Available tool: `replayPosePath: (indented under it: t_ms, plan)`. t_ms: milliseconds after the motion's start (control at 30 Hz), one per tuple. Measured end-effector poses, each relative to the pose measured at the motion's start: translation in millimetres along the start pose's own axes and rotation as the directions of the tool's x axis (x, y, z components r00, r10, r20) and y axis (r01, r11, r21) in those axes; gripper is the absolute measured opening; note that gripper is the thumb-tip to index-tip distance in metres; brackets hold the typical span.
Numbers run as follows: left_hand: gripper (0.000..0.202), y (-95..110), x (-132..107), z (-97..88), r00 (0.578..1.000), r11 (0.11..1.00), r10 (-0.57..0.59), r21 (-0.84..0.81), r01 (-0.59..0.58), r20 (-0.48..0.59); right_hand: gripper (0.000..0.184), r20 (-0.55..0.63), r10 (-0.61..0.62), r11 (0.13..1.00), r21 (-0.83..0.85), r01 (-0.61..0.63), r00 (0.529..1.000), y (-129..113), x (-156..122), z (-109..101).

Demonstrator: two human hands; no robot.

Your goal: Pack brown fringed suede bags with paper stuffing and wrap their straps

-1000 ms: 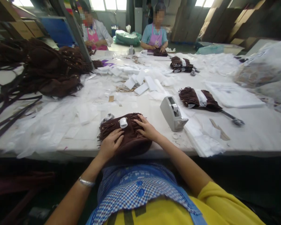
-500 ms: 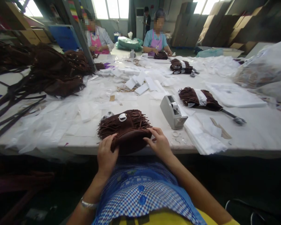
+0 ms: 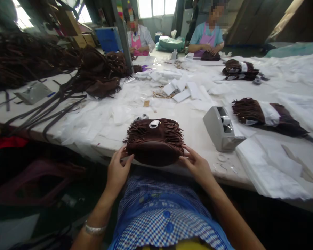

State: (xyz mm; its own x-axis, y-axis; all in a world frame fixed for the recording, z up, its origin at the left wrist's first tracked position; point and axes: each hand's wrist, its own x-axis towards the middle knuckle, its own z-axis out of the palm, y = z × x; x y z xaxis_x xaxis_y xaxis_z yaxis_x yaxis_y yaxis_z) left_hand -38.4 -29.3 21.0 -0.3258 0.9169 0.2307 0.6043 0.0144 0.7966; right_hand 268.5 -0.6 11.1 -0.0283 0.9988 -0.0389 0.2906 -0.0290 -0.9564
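A dark brown fringed bag (image 3: pixel 156 151) lies at the table's front edge, its smooth rounded base facing me. Fringe hangs on both sides of a central strap, which has a white-wrapped fastener (image 3: pixel 154 124). My left hand (image 3: pixel 118 170) grips the bag's left end, fingers behind and thumb in front. At the opposite end, my right hand (image 3: pixel 197 165) holds the corner between fingers and thumb. A grey tape dispenser (image 3: pixel 221 130) stands to the right of the bag.
Brown bags with long straps (image 3: pixel 99 74) are heaped at left. Another fringed bag with a white wrap (image 3: pixel 270 114) lies at right, near plastic sheets (image 3: pixel 271 166). White paper pieces (image 3: pixel 182 90) litter the middle. Two people in aprons work across the table, by a metal post (image 3: pixel 125 38).
The bag now lies squarer to me, its base turned further round. My hands have shifted out to its two ends. The view has swung left.
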Motion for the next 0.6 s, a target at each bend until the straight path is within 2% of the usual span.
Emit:
replayPosePath:
  t_ms: [133, 233, 333, 400, 500, 600]
  plan:
    - [0.052, -6.1, 17.5, 14.3, 0.999, 0.999, 0.024, 0.025, -0.023, -0.045, 0.049, 0.031, -0.076, 0.996, 0.039, 0.075, 0.997, 1.6, 14.4, 2.8]
    - [0.051, -12.3, 32.1, 19.2, 0.999, 1.000, -0.006, 0.013, 0.006, -0.034, 0.046, 0.100, -0.053, 0.983, 0.178, 0.035, 0.994, 3.0, 22.8, 4.1]
    - [0.051, -15.7, 39.8, 23.4, 0.997, 0.997, -0.070, -0.040, 0.069, -0.023, 0.042, 0.055, -0.022, 0.975, 0.221, 0.010, 0.998, 3.2, 27.0, 7.8]
    - [0.049, -16.6, 42.3, 25.9, 0.994, 0.987, -0.111, -0.117, 0.110, -0.003, 0.039, -0.006, -0.022, 0.981, 0.192, 0.023, 1.000, 2.3, 28.7, 10.8]
    - [0.046, -19.2, 44.7, 28.1, 0.990, 0.952, -0.142, -0.272, 0.140, 0.014, 0.034, -0.100, -0.094, 0.990, 0.095, 0.104, 0.990, 0.9, 30.3, 12.8]
    - [0.043, -26.4, 45.2, 28.3, 0.991, 0.932, -0.125, -0.348, 0.100, -0.050, 0.028, -0.202, -0.225, 0.970, -0.137, 0.200, 0.953, 1.9, 29.7, 11.2]
